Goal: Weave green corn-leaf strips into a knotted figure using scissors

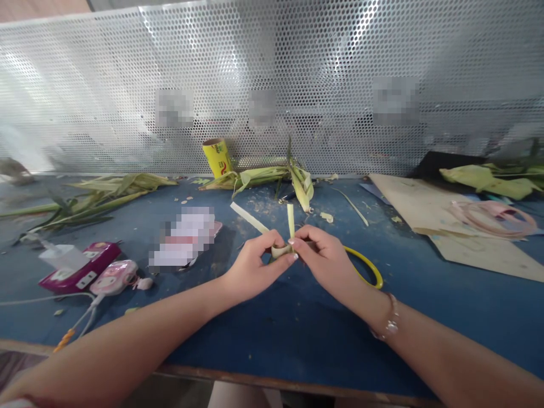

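Above the middle of the blue table, my left hand (pixel 257 260) and my right hand (pixel 325 258) meet with fingertips pinched. Between them they grip a pale corn husk strip (pixel 290 218), one end of which points up from the fingers. A curled band (pixel 280 250) of similar material shows between my fingertips. Another flat whitish strip (pixel 249 216) slants up and left from behind my left hand; where it ends is hidden. Beneath my right hand lies a yellow loop (pixel 369 265), partly covered, its kind unclear.
Corn husks lie at the back (pixel 263 177) and at the left (pixel 110 192), near a yellow tube (pixel 217 158). A purple power strip (pixel 80 269), pink case (pixel 114 277) and blurred phone-like object (pixel 187 238) sit left. Cardboard (pixel 416 204) lies right. A perforated metal screen (pixel 272 68) stands behind.
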### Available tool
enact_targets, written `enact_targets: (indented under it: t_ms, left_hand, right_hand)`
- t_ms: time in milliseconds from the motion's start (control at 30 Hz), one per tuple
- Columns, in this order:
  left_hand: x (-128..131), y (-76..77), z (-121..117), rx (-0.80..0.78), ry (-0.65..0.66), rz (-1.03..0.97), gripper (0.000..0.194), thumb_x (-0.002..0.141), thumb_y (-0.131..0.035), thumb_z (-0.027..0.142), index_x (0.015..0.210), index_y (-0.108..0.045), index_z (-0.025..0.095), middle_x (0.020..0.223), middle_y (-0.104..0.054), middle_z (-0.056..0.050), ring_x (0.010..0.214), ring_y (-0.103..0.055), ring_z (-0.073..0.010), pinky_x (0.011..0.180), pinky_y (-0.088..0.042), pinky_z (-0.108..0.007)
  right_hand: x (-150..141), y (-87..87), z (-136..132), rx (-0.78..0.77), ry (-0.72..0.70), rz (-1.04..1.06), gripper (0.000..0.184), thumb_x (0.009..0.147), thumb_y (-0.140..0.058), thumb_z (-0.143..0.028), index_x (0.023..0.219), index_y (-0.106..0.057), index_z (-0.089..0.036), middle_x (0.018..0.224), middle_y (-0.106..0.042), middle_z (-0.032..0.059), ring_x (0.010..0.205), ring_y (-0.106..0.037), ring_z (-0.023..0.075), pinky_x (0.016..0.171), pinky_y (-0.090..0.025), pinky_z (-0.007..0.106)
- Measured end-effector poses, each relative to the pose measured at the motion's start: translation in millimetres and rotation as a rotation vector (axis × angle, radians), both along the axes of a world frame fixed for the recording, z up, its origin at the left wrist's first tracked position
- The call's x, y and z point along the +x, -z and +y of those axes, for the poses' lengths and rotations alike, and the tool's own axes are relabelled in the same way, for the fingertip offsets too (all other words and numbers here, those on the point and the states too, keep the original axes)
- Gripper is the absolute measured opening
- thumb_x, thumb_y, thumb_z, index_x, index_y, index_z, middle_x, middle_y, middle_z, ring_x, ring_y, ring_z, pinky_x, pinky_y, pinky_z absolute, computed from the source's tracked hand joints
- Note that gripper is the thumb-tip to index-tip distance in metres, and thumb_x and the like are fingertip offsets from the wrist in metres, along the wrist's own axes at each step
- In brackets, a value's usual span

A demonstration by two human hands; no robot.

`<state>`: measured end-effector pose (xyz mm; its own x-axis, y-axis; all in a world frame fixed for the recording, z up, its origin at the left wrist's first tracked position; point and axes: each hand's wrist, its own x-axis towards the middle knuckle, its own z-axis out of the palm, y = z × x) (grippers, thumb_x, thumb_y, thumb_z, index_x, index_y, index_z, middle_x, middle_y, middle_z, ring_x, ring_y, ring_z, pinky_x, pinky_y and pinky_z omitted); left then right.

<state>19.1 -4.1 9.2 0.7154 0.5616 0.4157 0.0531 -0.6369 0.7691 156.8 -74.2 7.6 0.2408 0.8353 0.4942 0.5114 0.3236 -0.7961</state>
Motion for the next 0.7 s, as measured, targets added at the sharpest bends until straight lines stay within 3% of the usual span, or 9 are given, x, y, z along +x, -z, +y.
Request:
enact_targets:
  t_ms: [200,500,700]
  left_hand:
    - [0,4.2,-1,0.012,-0.013,-0.016,0.019,0.079,-0.053,0.03,0.068,-0.042,0.019,0.062,-0.049,0.003,0.06,-0.048,-0.0104,0.058,-0.037,-0.024]
    - [-3,7.5,-2,0.016,-0.01,-0.057,0.017,0.078,-0.055,0.028,0.087,-0.042,0.023,0.064,-0.053,0.004,0.057,-0.054,-0.0114,0.053,-0.038,-0.025]
    - [-4,0.4,-5,0.091,-0.045,0.0,0.007,0.079,-0.051,0.024,0.081,-0.045,0.021,0.058,-0.052,0.005,0.051,-0.049,-0.0095,0.052,-0.037,-0.024]
  right_hand:
    - [-9,-2.5,-2,-0.157,-0.066,0.287,0.025,0.08,-0.052,-0.034,0.061,-0.05,-0.019,0.046,-0.047,-0.0057,0.042,-0.045,0.0085,0.043,-0.036,0.021]
    - [-12,-4.0,-4,-0.154,-0.093,0.358,0.026,0.078,-0.055,-0.035,0.059,-0.05,-0.019,0.043,-0.048,-0.0057,0.04,-0.046,0.0079,0.042,-0.039,0.021]
    - [-13,-2.8,-4,-0.149,-0.107,0.39,0.029,0.076,-0.058,-0.041,0.06,-0.053,-0.017,0.045,-0.049,-0.0053,0.038,-0.046,0.0072,0.039,-0.039,0.02]
